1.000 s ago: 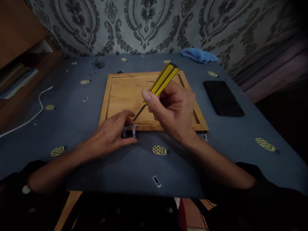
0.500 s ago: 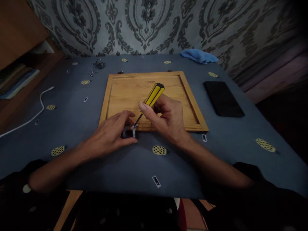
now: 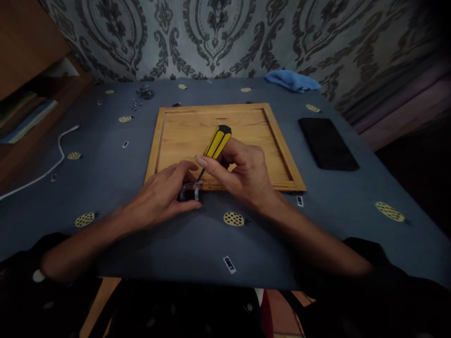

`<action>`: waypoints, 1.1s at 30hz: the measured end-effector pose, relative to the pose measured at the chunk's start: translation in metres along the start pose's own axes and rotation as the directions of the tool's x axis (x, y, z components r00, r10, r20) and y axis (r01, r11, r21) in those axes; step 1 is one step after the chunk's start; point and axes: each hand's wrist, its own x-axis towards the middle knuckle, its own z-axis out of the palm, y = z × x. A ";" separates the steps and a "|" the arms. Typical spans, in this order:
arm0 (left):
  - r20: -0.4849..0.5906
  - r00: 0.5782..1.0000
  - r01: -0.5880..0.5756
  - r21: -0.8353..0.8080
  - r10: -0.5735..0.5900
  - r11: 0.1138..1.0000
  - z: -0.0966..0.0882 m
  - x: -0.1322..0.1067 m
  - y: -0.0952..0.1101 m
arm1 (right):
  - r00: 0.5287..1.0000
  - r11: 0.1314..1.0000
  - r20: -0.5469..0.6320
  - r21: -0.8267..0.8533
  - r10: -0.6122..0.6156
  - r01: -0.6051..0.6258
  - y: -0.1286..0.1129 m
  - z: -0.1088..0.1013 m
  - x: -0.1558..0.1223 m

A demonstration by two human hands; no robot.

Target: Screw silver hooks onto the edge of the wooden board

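Note:
A square wooden panel with a raised frame [image 3: 278, 141] lies flat on the blue cloth. At the middle of its near edge sits a small metal hinge [image 3: 192, 190]. My left hand [image 3: 160, 197] pinches that hinge against the panel's edge. My right hand [image 3: 243, 176] is wrapped round a yellow and black screwdriver [image 3: 216, 143], whose thin shaft slants down with the tip on the hinge. Both hands nearly touch above the hinge.
A black phone [image 3: 327, 143] lies right of the panel and a blue cloth [image 3: 292, 80] is bunched at the far right. Several small screws and metal parts [image 3: 143, 93] are scattered at the far left. A white cable [image 3: 52, 164] curves along the left edge.
My right hand has come down and toward me with the screwdriver, bringing its tip from above the panel onto the hinge. The left hand has stayed on the hinge.

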 end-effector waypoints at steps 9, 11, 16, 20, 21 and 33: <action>0.035 0.999 0.026 -0.021 -0.025 0.999 -0.003 0.001 0.004 | 0.979 0.975 0.178 0.183 0.094 -0.127 -0.012 -0.008 0.013; 0.030 0.999 0.019 -0.022 -0.018 1.000 -0.003 0.002 0.004 | 0.978 0.968 0.184 0.206 0.102 -0.139 -0.012 -0.005 0.015; 0.016 1.000 0.006 -0.018 -0.006 1.000 -0.001 0.001 0.003 | 0.968 0.981 0.239 0.158 0.076 -0.116 -0.012 0.002 0.025; -0.022 1.000 0.014 -0.051 -0.015 0.999 0.003 0.000 0.001 | 0.968 0.986 0.234 0.118 0.088 -0.118 -0.010 0.003 0.028; -0.025 1.000 0.011 -0.054 -0.012 0.998 0.003 0.000 0.000 | 0.971 0.987 0.225 0.113 0.087 -0.115 -0.010 0.003 0.029; 0.004 1.000 0.026 -0.063 -0.026 0.998 0.000 0.001 0.004 | 0.980 0.981 0.159 0.129 0.123 -0.144 -0.004 0.009 0.031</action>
